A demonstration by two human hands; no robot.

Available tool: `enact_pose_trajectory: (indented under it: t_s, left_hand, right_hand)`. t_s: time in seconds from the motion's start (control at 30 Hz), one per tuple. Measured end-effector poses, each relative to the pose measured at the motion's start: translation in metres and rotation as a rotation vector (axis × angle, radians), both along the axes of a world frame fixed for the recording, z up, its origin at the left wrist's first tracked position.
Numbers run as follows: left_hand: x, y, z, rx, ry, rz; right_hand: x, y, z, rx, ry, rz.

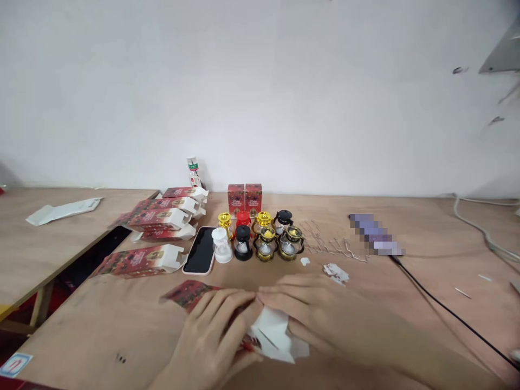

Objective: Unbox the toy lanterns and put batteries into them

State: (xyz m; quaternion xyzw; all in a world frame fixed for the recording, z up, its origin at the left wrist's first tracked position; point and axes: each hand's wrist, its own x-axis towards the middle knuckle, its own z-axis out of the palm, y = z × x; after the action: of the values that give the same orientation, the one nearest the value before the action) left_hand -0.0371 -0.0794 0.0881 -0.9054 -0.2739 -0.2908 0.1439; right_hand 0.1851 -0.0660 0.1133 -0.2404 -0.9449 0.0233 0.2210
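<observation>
Together, the left hand and the right hand were on a red-and-white carton, at the near side of the counter, before the small lanterns. The left fingers grasped its body; the right fingers touched its white flaps, but whether they gripped, I could not tell.

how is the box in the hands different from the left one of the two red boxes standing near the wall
The held box lies sideways at the left hand and right hand, while the standing box is upright with no hand on it. The held box has white flaps sticking out; the standing box shows no open flaps. Both have red printed sides.
</observation>
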Motion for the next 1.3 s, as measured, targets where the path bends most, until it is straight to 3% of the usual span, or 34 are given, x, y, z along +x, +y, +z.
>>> enact_pose_trajectory:
  t_s: [0.13,0.23,0.33,0.47,0.53,0.67,0.83,1.03,1.3]
  left_hand:
    - [-0.009,-0.009,0.001,-0.025,-0.015,-0.101]
    - [-0.030,-0.010,0.003,-0.001,-0.125,-0.127]
    - [-0.064,0.005,0.006,0.079,-0.143,0.013]
    - [-0.111,0.047,0.005,0.479,-0.107,0.422]
    - [-0.128,0.068,-0.004,0.547,-0.039,0.525]
    - [-0.150,0.091,-0.033,0.418,0.046,0.600]
    - [-0.165,0.089,-0.059,0.308,-0.008,0.621]
    - [-0.186,0.082,-0.062,0.320,-0.025,0.619]
    - [-0.210,0.102,-0.051,0.082,-0.004,0.632]
  right_hand:
    - [0.007,-0.010,0.019,-0.359,-0.080,0.074]
    - [0.013,-0.012,0.026,-0.421,-0.098,0.091]
    - [0.021,-0.011,0.024,-0.271,-0.029,-0.030]
    - [0.031,-0.005,0.014,0.001,0.030,-0.143]
    - [0.033,0.000,0.010,0.112,0.045,-0.172]
    - [0.036,0.015,0.005,0.285,0.045,-0.264]
    - [0.044,0.033,-0.001,0.339,-0.034,-0.461]
    - [0.058,0.048,-0.011,0.295,-0.051,-0.597]
    - [0.069,0.071,-0.035,0.167,-0.116,-0.797]
